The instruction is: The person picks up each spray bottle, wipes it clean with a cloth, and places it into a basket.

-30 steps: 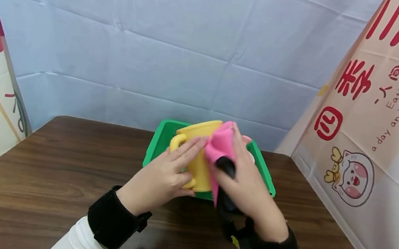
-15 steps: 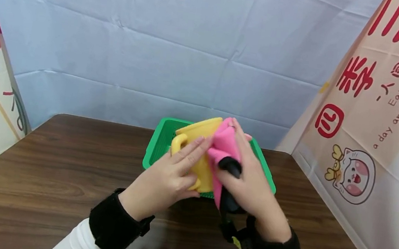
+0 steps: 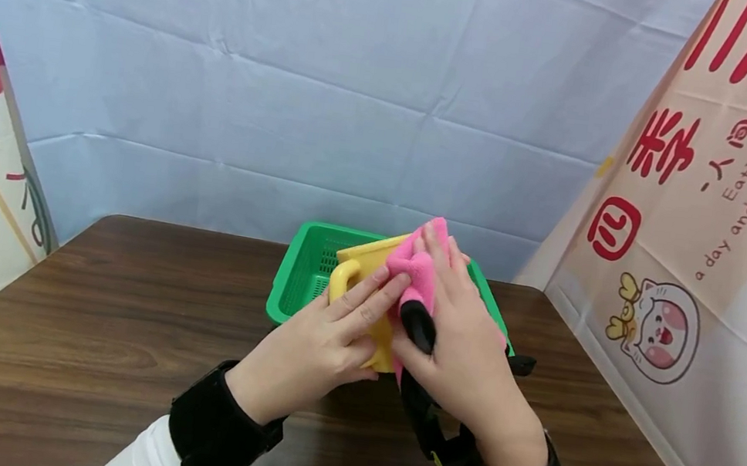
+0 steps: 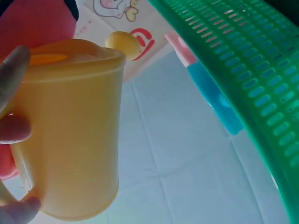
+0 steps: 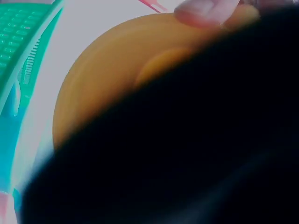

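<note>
My left hand [image 3: 320, 347] holds a yellow plastic watering can [image 4: 74, 144] by its handle, fingers lying along the side. A round-ended spout sticks out beyond the rim in the left wrist view. With my right hand [image 3: 465, 345] I hold a pink cloth [image 3: 420, 268] against the can's right side, fingers spread over the fabric. Part of the can is hidden behind both hands and the cloth. In the right wrist view, a round yellow face of the can [image 5: 98, 84] shows, while a dark blurred shape covers much of the frame.
A green slotted basket [image 3: 289, 273] stands behind the hands at the table's back edge. Blue and pink pieces [image 4: 217, 100] show beside its rim in the left wrist view. The dark wooden table [image 3: 89, 330] ends at a pale cloth backdrop [image 3: 256, 110].
The watering can has shifted slightly right and turned. My right hand has slid over it with the cloth, whose folds now lie differently, and the left fingers now reach the cloth.
</note>
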A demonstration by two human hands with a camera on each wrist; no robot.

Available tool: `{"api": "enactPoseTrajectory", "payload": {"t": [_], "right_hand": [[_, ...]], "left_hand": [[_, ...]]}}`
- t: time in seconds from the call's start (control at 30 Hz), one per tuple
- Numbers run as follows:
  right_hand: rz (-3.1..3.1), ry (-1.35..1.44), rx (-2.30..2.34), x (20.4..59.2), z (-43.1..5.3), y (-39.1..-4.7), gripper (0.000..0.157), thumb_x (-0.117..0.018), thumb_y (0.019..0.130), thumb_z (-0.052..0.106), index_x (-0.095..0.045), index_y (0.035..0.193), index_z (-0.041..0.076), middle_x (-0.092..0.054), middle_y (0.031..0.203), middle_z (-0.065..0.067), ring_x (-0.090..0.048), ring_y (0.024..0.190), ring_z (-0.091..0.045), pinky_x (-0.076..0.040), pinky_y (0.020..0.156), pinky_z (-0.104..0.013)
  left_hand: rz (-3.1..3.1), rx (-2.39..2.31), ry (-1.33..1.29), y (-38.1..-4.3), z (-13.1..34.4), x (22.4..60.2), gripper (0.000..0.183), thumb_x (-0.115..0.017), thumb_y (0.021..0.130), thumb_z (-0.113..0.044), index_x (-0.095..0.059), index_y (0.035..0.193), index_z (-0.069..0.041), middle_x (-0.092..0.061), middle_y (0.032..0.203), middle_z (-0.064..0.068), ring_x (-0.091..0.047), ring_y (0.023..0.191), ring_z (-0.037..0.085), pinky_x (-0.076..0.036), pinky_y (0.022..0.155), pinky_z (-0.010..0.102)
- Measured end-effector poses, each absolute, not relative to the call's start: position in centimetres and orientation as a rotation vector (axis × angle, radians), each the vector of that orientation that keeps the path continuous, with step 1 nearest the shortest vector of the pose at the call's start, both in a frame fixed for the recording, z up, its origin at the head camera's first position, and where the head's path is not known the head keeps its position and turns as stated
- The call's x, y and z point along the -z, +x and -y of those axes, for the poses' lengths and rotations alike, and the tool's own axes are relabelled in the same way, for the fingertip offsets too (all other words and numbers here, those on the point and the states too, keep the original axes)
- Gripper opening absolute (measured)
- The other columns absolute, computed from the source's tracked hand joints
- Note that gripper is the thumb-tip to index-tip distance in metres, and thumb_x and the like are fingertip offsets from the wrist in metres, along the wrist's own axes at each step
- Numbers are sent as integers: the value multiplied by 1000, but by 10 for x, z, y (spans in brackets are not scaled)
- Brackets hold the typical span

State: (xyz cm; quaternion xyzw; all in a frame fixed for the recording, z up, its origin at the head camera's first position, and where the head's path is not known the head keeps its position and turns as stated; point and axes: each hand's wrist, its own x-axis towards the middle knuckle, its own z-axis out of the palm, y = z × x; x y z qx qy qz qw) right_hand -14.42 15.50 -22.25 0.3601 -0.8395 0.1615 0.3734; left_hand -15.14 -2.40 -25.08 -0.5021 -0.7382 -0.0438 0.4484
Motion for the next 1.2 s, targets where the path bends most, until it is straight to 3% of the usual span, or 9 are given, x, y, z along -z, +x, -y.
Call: {"api": "enactPoseTrajectory", "payload": {"t": [0.1,0.2,0.33,0.5,0.73,1.0,1.07,1.2], "right_hand": [[2133,992,-241,225,-149,-142,71,-64,68,29,-35,127,1,-24,136,-9,-11,125,-32,-17,97,-44],[2151,1053,-137,226,-143,-139,64,-70,64,34,-50,116,3,-23,136,-10,-10,125,-32,-16,97,-48],[2195,1079,-139,223,-143,-134,54,-75,59,34,-60,102,6,-19,138,-11,-11,126,-28,-12,97,-50],[2193,1106,-167,219,-150,-129,58,-74,60,29,-53,108,3,-29,134,-10,-13,126,-28,-8,97,-50],[2179,1117,-244,218,-153,-126,82,-70,61,27,-29,127,-2,-19,137,-11,-18,125,-25,-6,98,-48],[2113,1181,-296,220,-154,-130,68,-67,67,30,-38,118,-3,-47,116,-10,-41,111,-20,-11,98,-46],[2103,1195,-319,221,-152,-132,69,-70,64,25,-38,119,-3,-49,112,-9,-44,107,-18,-16,97,-45],[2123,1182,-327,224,-146,-136,79,-73,61,18,-32,126,-1,-42,123,-10,-39,113,-20,-21,97,-39]], "left_hand": [[1860,188,-1249,-156,27,253,37,-68,66,-35,-63,84,-3,-14,137,20,-13,124,33,-26,95,35],[1870,271,-1232,-153,30,251,57,-69,65,-32,-56,108,3,-16,135,25,-14,124,35,-26,95,32],[1820,343,-1230,-146,27,246,66,-70,66,-28,-46,115,9,-21,131,28,-18,122,36,-29,93,32],[1817,361,-1281,-142,21,249,74,-71,64,-31,-42,118,9,-17,132,28,-16,122,38,-26,95,33],[1869,261,-1348,-144,17,258,79,-72,63,-36,-38,122,5,-11,136,24,-11,123,38,-19,98,35],[1856,275,-1337,-148,17,257,78,-70,65,-37,-38,123,4,-13,137,20,-13,123,37,-21,98,32],[1841,301,-1308,-150,17,257,73,-69,66,-35,-41,121,2,-14,136,21,-13,122,40,-22,97,32],[1870,384,-1220,-154,18,258,76,-71,64,-34,-40,122,4,-9,135,26,-8,122,43,-24,96,33]]}}
